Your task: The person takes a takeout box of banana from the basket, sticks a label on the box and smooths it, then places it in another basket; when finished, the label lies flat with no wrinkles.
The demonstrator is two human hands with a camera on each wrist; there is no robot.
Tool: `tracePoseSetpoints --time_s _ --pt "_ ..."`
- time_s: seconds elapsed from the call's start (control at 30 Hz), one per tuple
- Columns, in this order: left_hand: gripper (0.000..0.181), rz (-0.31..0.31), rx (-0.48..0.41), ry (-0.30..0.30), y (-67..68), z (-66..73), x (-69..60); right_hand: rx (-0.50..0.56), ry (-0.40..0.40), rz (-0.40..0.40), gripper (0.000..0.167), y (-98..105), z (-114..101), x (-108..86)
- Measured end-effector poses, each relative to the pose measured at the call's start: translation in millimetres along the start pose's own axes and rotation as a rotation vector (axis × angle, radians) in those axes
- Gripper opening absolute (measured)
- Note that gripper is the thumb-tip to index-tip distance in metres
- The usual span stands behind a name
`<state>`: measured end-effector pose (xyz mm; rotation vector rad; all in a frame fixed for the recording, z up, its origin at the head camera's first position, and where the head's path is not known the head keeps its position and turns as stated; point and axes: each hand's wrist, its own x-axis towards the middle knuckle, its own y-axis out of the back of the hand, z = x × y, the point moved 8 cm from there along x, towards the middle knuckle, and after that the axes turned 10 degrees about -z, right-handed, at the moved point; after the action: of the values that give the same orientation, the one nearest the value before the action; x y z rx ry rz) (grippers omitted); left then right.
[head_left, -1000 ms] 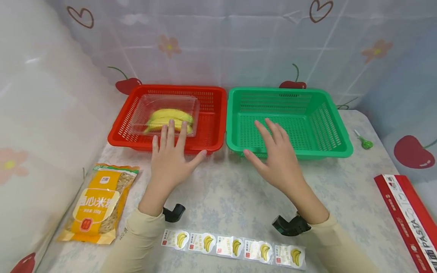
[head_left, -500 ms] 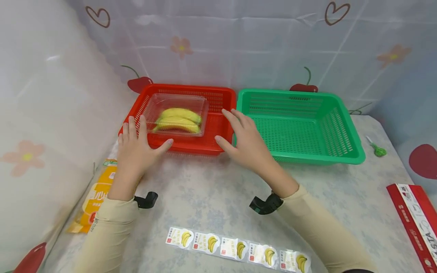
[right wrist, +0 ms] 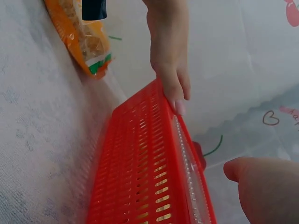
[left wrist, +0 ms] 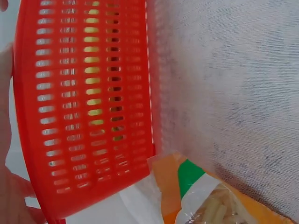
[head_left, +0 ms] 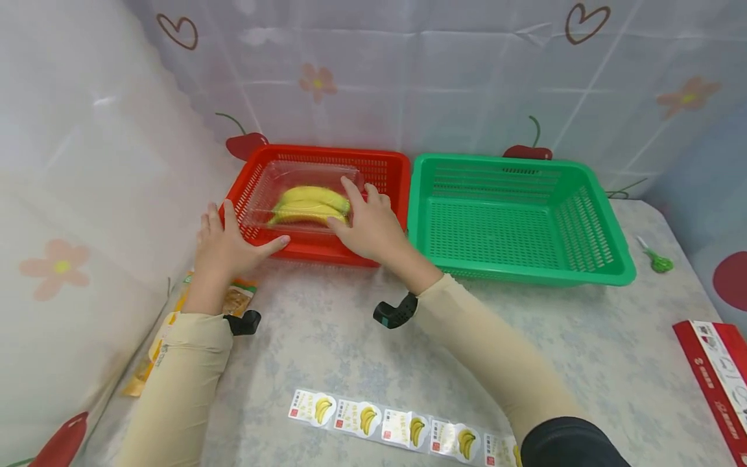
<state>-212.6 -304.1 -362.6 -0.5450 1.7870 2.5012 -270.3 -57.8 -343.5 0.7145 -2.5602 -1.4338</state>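
A clear lidded box (head_left: 265, 194) holding yellow bananas (head_left: 309, 211) lies in the red basket (head_left: 327, 254). My left hand (head_left: 224, 250) is at the basket's left front corner, fingers spread and thumb pointing right along the front rim; in the right wrist view that hand (right wrist: 170, 70) is at the rim of the red basket (right wrist: 135, 154). Over the right end of the box is my right hand (head_left: 373, 227), its fingers apart and slightly bent; whether it touches the lid I cannot tell. In the right wrist view the right hand (right wrist: 268, 189) shows beside the basket.
A green basket (head_left: 522, 269) adjoins the red one on the right. Partly behind my left arm lies an orange pasta bag (head_left: 238, 298). A strip of banana stickers (head_left: 353, 416) lies in front. Farther right are a green-headed object (head_left: 661, 263) and a red pasta box (head_left: 709, 370).
Both hands have moved from in front of the baskets: the left to the red basket's left corner, the right leftward over the clear box. The head view has shifted slightly.
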Motion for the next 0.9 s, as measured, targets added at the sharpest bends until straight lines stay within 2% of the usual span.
tracePoseSetpoints --time_s 0.13,0.43,0.67,0.8,0.9 --pt "0.141 -0.062 0.002 0.017 -3.5 -6.3 5.3 -0.018 -0.046 -0.022 0.085 -8 -4 15.2" --pt "0.144 -0.087 -0.057 0.011 -11.9 -8.4 12.4 0.022 -0.154 -0.039 0.089 -26 13 37.8" --pt "0.143 -0.073 -0.047 -0.009 -14.0 -2.6 15.8 0.135 -0.191 -0.100 0.089 -39 36 46.1" --pt "0.142 -0.049 -0.066 -0.007 -12.4 -7.8 14.5 0.233 -0.178 -0.130 0.086 -43 37 51.4" --pt "0.142 -0.040 -0.111 -0.002 -11.8 -15.7 13.0 0.268 -0.159 -0.127 0.083 -44 33 54.5"
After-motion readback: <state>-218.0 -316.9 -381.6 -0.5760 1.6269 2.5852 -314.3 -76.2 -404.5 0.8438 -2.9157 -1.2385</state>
